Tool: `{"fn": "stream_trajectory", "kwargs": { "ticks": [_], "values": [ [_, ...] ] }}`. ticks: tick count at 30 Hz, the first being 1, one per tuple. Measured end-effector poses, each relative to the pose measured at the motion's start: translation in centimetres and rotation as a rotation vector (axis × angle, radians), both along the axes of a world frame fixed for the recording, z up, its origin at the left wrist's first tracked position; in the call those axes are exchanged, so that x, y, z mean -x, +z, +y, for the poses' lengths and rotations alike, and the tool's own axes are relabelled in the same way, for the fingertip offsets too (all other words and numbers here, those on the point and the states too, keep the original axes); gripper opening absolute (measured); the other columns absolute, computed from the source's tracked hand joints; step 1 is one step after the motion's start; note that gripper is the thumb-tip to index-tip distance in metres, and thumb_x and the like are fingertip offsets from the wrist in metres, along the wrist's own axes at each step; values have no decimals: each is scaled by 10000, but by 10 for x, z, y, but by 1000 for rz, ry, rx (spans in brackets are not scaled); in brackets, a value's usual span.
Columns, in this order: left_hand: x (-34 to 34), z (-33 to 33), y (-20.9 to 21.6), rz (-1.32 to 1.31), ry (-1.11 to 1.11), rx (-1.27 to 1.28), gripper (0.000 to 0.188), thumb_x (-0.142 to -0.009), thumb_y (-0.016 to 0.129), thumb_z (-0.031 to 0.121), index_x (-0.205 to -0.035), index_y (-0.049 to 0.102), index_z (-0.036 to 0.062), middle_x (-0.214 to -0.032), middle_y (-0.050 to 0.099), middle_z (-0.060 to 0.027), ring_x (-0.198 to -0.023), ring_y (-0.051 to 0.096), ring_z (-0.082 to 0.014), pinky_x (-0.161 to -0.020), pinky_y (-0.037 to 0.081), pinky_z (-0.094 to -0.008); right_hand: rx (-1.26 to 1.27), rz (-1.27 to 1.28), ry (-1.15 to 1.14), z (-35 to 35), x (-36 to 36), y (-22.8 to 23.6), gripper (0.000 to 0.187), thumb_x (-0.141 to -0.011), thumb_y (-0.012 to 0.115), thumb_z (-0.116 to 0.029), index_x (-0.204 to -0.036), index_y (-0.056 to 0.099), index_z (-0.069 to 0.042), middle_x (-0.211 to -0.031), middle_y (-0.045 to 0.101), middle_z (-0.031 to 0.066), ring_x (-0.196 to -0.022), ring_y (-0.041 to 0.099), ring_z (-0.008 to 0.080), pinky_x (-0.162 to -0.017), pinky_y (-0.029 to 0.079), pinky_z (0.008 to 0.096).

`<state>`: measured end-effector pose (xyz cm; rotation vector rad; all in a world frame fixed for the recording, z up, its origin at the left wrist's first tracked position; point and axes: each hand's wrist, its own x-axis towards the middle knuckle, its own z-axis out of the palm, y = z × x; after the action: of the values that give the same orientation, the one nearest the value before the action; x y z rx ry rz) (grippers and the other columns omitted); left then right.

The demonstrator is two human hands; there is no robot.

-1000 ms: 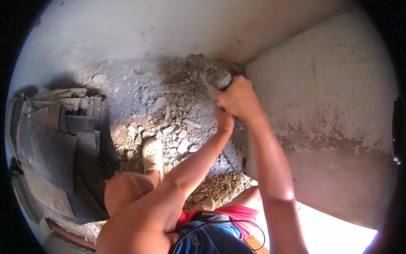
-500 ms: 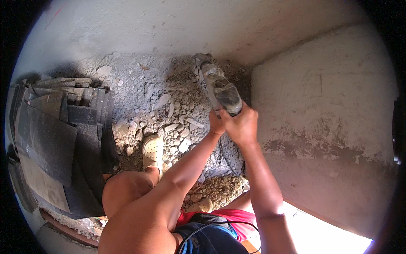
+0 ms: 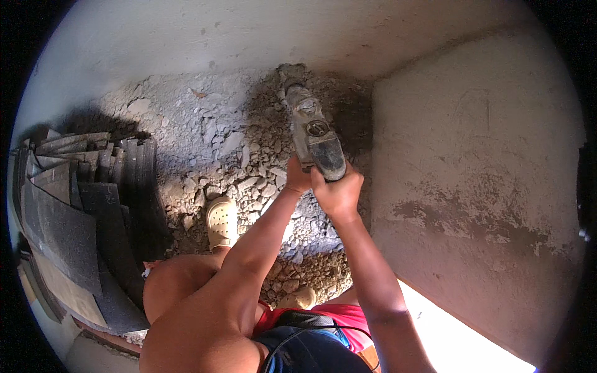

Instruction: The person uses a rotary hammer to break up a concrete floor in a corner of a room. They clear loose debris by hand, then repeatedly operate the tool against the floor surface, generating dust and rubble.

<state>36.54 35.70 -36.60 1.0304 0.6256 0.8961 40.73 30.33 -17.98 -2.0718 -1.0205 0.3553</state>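
A dusty grey demolition hammer (image 3: 303, 132) points away from me, its front end down at the broken rubble by the foot of the far wall. My right hand (image 3: 340, 194) is closed round the rear of the machine, below its dark end cap. Just left of it, my left hand (image 3: 298, 176) grips the machine's left side; part of its fingers is hidden behind the body. Whatever bit the tool carries is lost in dust and shadow. Loose stones and concrete chunks (image 3: 252, 183) lie under and around it.
On the left stands a stack of dark flat sheets (image 3: 68, 205). A plastered wall (image 3: 479, 155) rises close on the right, another wall (image 3: 236, 37) ahead. My feet, in cream clogs (image 3: 222, 222), stand amid the rubble. Bright light falls in at the lower right.
The hammer and both hands have shifted a little left and the tool now looks more upright in the picture. The view has also turned slightly. Both hands keep their grip.
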Motion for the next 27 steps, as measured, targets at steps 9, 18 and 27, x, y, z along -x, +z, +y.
{"fn": "stream_trajectory", "kwargs": {
  "ticks": [9,18,27],
  "values": [
    [-20,1,-5,180,78,-85,514,-833,820,305,-1213,643,7,-1130,736,-104,-1013,698,-204,-821,555,-381,91,9,-79,20,-21,13,345,-777,798,-189,-997,726,66,-916,749,261,-974,755,324,-798,579,392],
    [-31,8,-8,131,42,66,634,-810,852,365,-1274,598,14,-1181,715,-146,-1102,682,-249,-910,542,-414,127,52,-118,27,-31,16,343,-779,792,-186,-990,720,75,-909,751,249,-929,759,312,-779,577,397],
    [-8,-61,-31,463,-50,-264,1015,-599,946,564,-1372,529,55,-1229,700,-212,-1143,687,-367,-941,543,-471,-121,562,-203,-99,-52,-78,175,-832,753,-109,-872,710,56,-778,713,30,-707,666,129,-655,539,324]
  ]
}}
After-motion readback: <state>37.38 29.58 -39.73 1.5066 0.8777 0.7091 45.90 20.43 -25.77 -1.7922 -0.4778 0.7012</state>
